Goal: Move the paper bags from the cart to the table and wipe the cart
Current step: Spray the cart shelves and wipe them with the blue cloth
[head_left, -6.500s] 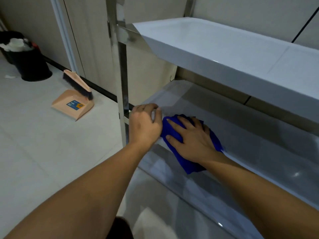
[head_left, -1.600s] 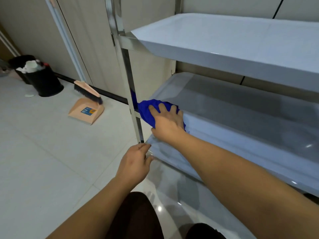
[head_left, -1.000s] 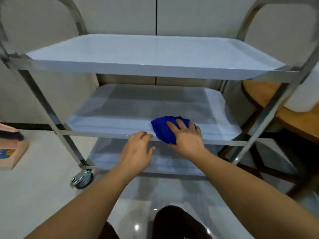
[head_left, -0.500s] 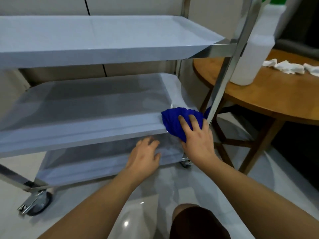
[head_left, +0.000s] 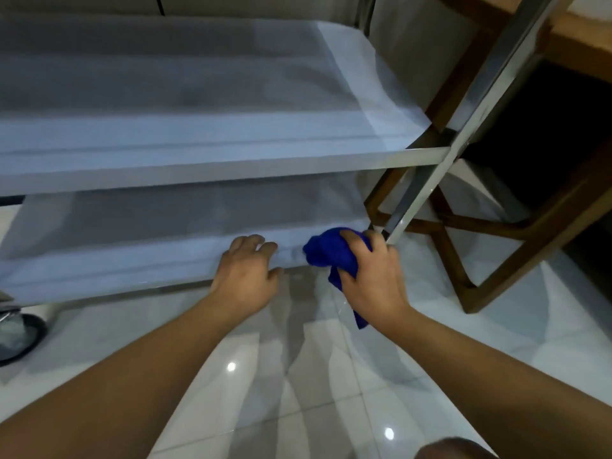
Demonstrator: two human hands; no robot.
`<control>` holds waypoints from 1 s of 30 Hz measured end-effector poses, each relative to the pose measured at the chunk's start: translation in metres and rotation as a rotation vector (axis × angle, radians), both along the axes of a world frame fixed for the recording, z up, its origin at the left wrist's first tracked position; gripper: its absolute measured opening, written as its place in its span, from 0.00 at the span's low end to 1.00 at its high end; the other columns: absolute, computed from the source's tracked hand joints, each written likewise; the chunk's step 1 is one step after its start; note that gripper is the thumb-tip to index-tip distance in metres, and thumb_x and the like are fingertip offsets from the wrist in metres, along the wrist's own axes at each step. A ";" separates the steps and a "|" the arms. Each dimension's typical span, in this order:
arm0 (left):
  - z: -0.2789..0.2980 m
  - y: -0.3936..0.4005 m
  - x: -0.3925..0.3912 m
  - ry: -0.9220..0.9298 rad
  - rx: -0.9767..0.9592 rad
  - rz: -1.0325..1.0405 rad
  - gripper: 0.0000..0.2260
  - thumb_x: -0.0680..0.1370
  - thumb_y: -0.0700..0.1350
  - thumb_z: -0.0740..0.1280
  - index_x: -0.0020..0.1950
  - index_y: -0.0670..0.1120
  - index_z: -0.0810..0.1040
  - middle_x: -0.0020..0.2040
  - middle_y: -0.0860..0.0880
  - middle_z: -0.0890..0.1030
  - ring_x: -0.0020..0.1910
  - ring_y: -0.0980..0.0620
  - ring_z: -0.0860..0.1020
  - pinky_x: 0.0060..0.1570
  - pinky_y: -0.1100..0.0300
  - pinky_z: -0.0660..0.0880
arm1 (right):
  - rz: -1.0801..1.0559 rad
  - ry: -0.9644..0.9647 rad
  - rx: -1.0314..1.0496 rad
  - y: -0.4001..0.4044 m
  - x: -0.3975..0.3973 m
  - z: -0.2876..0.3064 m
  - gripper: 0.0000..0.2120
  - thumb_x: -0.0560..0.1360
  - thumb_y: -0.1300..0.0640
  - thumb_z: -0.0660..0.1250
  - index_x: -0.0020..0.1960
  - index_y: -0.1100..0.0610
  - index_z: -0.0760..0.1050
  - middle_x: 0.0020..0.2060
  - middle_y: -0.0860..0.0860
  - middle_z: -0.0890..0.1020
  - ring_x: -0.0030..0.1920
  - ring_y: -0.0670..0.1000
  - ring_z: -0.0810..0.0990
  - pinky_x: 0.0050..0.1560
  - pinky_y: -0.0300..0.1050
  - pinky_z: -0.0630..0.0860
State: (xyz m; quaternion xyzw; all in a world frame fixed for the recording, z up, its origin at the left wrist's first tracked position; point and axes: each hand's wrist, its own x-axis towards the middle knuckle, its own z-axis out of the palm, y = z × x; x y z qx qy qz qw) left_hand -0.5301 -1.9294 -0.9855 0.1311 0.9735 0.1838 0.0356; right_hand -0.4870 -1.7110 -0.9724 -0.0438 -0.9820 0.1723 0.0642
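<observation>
The steel cart fills the view, with its middle shelf (head_left: 198,150) above and its bottom shelf (head_left: 139,256) below. My right hand (head_left: 374,276) grips a bunched blue cloth (head_left: 326,253) against the front right corner of the bottom shelf, beside the cart's upright post (head_left: 440,150). A tail of the cloth hangs below my wrist. My left hand (head_left: 245,273) rests on the front rim of the bottom shelf, fingers lying over the edge, just left of the cloth. No paper bags are in view.
A wooden table's legs and cross braces (head_left: 463,223) stand close to the cart's right side. One caster wheel (head_left: 16,336) shows at the far left. Glossy white floor tiles (head_left: 298,392) lie beneath my arms.
My right hand has carried the cloth from the middle shelf's right corner down to the bottom shelf's right corner. My left hand stays on the bottom shelf's rim. The view has tilted downward.
</observation>
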 end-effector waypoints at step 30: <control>-0.073 0.052 -0.092 0.241 -0.262 0.062 0.27 0.81 0.62 0.47 0.70 0.49 0.73 0.70 0.43 0.73 0.71 0.41 0.70 0.66 0.36 0.65 | 0.062 0.008 0.171 -0.003 -0.286 -0.073 0.32 0.77 0.29 0.50 0.78 0.40 0.56 0.77 0.54 0.61 0.74 0.68 0.58 0.73 0.68 0.54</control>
